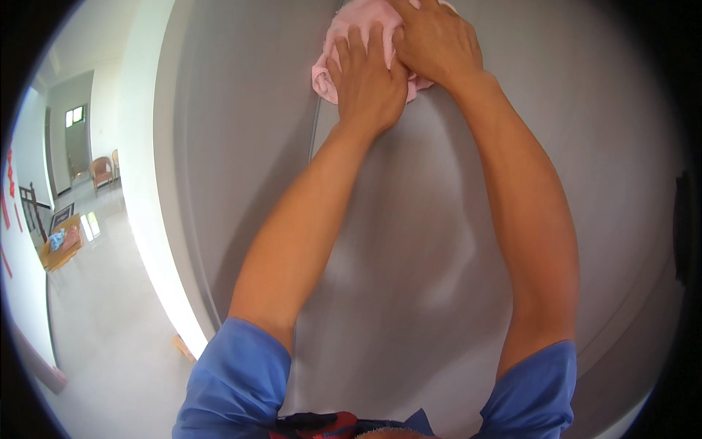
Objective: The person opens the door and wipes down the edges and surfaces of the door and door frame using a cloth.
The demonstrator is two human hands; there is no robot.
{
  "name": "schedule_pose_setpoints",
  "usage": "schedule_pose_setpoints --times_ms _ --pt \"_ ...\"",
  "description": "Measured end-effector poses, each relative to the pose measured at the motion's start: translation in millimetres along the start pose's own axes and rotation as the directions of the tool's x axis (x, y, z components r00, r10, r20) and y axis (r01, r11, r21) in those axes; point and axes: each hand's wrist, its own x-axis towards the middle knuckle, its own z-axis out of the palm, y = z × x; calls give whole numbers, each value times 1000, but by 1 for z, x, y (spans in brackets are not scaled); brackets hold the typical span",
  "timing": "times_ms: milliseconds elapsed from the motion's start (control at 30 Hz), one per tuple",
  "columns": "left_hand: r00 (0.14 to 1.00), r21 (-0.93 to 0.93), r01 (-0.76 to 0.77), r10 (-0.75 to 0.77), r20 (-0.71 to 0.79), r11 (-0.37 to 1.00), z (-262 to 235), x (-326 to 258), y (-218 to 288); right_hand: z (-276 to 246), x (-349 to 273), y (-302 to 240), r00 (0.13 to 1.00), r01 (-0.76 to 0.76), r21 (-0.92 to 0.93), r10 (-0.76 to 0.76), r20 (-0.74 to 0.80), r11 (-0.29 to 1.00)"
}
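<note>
A pink cloth (358,16) lies pressed against a large smooth grey upright panel (395,241), at the top of the view. My left hand (369,80) rests flat on the cloth with its fingers spread and pointing up. Just to the right of it, my right hand (439,44) bends its fingers over the cloth's right part. Its fingertips are partly cut off by the upper edge of the view. Both arms reach upward, and a thin vertical seam in the panel runs down from under the cloth.
A black upright strip (681,227) stands at the far right of the panel. On the left, past a white edge (157,219), a room opens with a pale shiny floor (110,307). A wooden table (62,252) with cloth-like items and a brown chair (101,172) stand there.
</note>
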Motion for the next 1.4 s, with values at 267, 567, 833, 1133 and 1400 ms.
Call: schedule_pose_setpoints --times_ms 267,567,833,1133,1400 --pt "997 -13 20 -19 73 1000 -14 -147 -26 38 -94 -54 939 239 27 -238 249 971" --pt "944 30 144 -146 295 989 -51 -296 -1 -14 -226 -90 941 270 87 -282 186 959" --pt "933 -4 107 -99 346 994 -52 -237 127 -129 -218 -21 962 58 -49 -43 269 997" --pt "872 -213 -233 301 387 949 -60 -304 286 -296 -386 14 841 -477 -271 524 136 836" --pt "743 -483 -203 455 491 852 -44 -348 414 -400 -473 47 742 -642 -301 670 -14 705"
